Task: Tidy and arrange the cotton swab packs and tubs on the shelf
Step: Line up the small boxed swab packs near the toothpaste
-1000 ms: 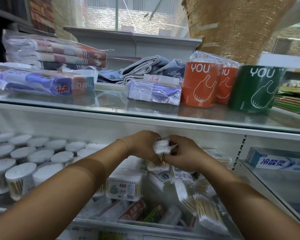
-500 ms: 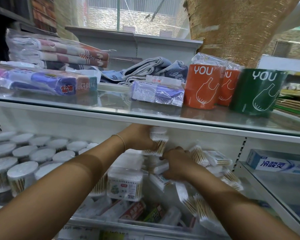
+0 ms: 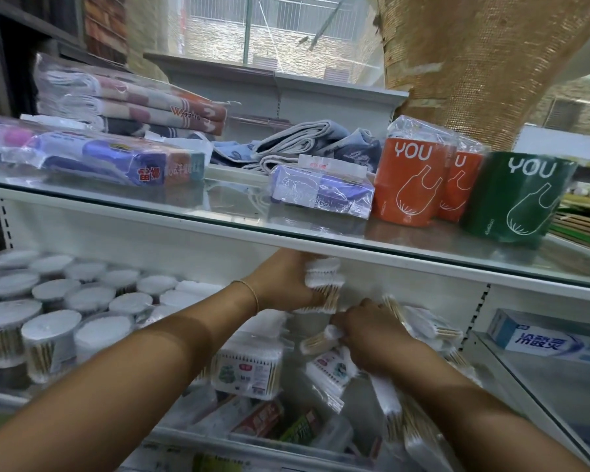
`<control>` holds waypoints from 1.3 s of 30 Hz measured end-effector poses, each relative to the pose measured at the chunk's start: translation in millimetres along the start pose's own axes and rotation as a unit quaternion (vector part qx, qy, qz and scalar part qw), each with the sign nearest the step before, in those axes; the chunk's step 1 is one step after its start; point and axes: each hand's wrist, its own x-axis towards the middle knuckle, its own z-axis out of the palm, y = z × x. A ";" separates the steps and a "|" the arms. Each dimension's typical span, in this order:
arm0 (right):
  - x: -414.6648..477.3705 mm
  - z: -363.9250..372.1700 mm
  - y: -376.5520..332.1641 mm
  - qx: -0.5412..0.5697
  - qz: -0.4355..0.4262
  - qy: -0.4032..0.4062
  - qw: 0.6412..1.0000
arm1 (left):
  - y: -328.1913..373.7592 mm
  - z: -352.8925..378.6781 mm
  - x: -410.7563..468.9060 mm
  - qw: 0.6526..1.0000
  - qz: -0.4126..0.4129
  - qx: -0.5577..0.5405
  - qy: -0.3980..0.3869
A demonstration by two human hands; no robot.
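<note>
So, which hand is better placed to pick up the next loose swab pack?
Probably the right hand: it is down among the loose packs, fingers curled on one. The left hand is raised under the upper shelf, holding a bundle of packs.

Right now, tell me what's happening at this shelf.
A person is sorting cotton swabs. The left hand holds a bundle of swab packs up under the top shelf. The right hand is down among the loose packs heaped on the right; its grip is hidden. The round tubs stand in rows on the left.
</note>
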 end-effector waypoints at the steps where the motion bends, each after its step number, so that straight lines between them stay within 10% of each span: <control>1: -2.2 -1.2 0.8 0.003 -0.008 0.001 1.000 | 0.5 2.6 1.0 1.000 0.003 -0.003 -0.001; 20: -21.4 -13.3 -7.4 0.184 -0.008 0.064 0.981 | -2.3 28.3 19.1 0.942 -0.030 0.179 -0.283; 39: -16.8 -11.6 -26.5 0.167 0.017 0.040 0.985 | -14.5 12.8 11.6 0.981 -0.018 0.056 -0.184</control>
